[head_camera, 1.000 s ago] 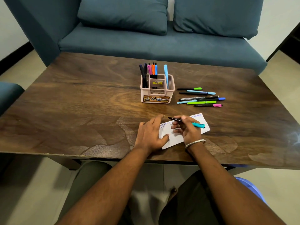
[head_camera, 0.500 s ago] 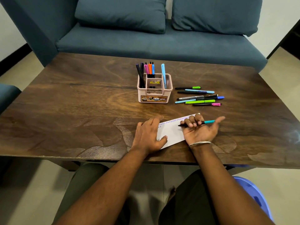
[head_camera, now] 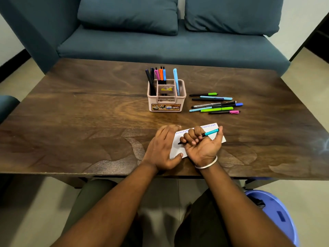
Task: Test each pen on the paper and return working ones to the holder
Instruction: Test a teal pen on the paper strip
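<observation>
Presently, right hand has its fingers curled around a teal pen over the paper; left hand presses the paper, fingers straight.

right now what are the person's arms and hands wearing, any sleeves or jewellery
Both forearms are bare, with no sleeves in view. The right hand has a thin silver bangle at the wrist. The left hand shows no ring, watch or band.

Domestic living room: a blue upholstered sofa with two loose cushions faces a low wooden coffee table on tiled flooring.
</observation>
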